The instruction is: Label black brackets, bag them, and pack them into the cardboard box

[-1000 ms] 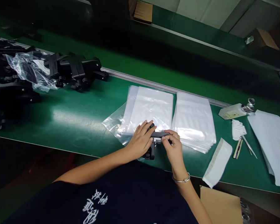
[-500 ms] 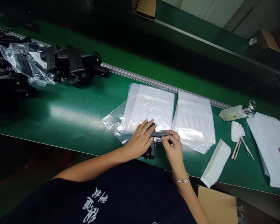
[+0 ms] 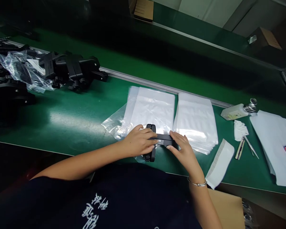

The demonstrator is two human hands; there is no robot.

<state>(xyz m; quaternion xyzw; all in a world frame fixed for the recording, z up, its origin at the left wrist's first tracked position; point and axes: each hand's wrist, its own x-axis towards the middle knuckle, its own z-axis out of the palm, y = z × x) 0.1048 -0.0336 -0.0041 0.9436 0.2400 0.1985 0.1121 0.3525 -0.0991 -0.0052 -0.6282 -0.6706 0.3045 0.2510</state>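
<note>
Black part; shirt lettering unreadable

Black part lies before 2 bag stacks (side by side) — bottle at right.
</note>
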